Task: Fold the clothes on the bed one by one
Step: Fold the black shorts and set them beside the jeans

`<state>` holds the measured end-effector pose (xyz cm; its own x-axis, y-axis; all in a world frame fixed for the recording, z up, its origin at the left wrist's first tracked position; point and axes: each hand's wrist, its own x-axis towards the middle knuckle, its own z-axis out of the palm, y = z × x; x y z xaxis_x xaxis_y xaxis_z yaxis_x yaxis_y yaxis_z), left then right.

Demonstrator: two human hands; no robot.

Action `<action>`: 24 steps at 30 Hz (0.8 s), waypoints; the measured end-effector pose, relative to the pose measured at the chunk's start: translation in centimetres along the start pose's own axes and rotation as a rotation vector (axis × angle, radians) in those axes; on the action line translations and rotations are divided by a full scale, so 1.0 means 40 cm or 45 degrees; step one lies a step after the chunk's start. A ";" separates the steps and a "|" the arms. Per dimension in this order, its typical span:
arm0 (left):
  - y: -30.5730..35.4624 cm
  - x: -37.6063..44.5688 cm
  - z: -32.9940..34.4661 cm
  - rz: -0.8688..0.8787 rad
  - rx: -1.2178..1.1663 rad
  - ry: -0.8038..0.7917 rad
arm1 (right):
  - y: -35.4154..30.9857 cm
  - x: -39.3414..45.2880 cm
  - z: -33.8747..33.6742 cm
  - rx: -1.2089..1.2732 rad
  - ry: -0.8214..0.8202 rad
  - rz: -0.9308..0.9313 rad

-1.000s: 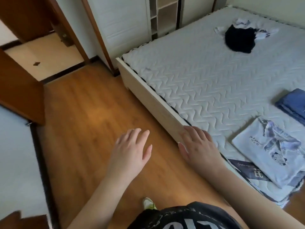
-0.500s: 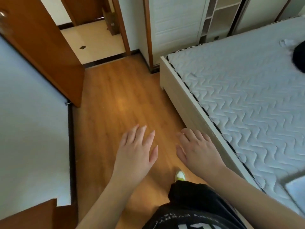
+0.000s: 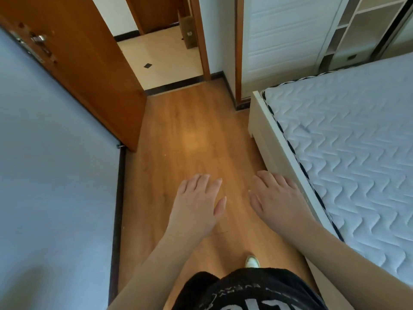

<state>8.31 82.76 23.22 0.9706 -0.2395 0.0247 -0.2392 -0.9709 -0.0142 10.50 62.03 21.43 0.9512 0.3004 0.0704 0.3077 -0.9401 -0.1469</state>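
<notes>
Both hands are held palm-down over the wooden floor [image 3: 192, 139], the left hand [image 3: 196, 204] and right hand [image 3: 277, 198] with fingers relaxed, grasping nothing. The bed [image 3: 348, 139] is seen at three o'clock; no clothes are visible.

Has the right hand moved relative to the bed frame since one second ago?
Yes. The right hand has left the bed frame edge and now hovers beside it over the floor.

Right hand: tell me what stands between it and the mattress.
Nothing visible does. The right hand hovers open over the floor beside the bed frame, with the bare mattress just past the frame's edge. No clothes are in view, so their position cannot be told.
</notes>
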 end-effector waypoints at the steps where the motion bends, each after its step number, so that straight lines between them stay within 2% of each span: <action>1: -0.013 0.029 -0.002 -0.006 -0.002 0.002 | 0.006 0.037 0.001 -0.003 -0.008 -0.013; 7: -0.141 0.214 -0.001 -0.007 -0.021 0.059 | 0.005 0.289 0.011 0.028 0.014 -0.036; 13: -0.345 0.429 0.029 -0.004 -0.045 0.173 | -0.050 0.555 0.064 -0.002 0.055 -0.140; 16: -0.450 0.540 0.031 0.030 -0.061 0.145 | -0.068 0.701 0.078 -0.021 0.065 -0.157; 24: -0.636 0.889 0.015 0.216 0.013 0.091 | -0.063 1.012 0.053 -0.122 0.100 0.046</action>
<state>48.91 98.97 23.86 0.9119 -0.3999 0.0919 -0.3985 -0.9165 -0.0343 48.26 76.91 22.58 0.9559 0.2557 0.1445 0.2659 -0.9623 -0.0564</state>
